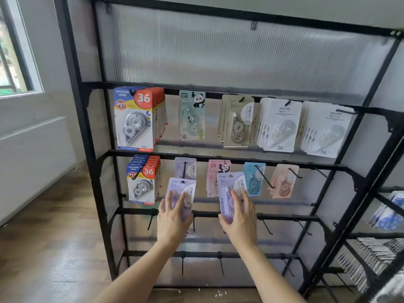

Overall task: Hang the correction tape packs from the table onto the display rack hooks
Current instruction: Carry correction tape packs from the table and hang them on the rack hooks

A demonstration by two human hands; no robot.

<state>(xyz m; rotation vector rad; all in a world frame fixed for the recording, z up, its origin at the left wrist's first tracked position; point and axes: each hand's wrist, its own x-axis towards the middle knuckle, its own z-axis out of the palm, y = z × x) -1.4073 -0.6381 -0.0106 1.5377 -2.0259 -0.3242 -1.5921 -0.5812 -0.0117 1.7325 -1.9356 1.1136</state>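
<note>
Rack: black metal-frame display rack point(94, 149) with a ribbed translucent back panel, straight ahead; black wire hooks point(264, 177) project from its cross rails.
Left hand: left hand point(173, 219) is raised before the second row, fingers laid long over the face of a lilac carded correction tape pack printed "36", the left lilac pack point(182, 189). The thumb is hidden; the hold reads as a pinch.
Right hand: right hand point(240, 217) grips a matching lilac carded pack, the right lilac pack point(228, 186), with fingers across its front and thumb wrapped round its lower left edge.
Pack position: both are upright, side by side but apart, with their tops in front of the second row. Contact with any hook: cannot tell.
Top row: blue-and-red "36" packs point(135, 119), green panda pack point(192, 115), beige packs point(237, 121), two stacks of white packs point(279, 125).
Second row: a smaller stack of blue-and-red packs point(142, 182), hung lilac pack point(185, 169) just above the left lilac pack, pink panda packs point(213, 171) behind the right lilac pack, light blue pack point(253, 178), peach packs point(284, 182).
Surroundings: wooden floor point(43, 237), window point(13, 51) at left, second black rack point(382, 237) at right.
</note>
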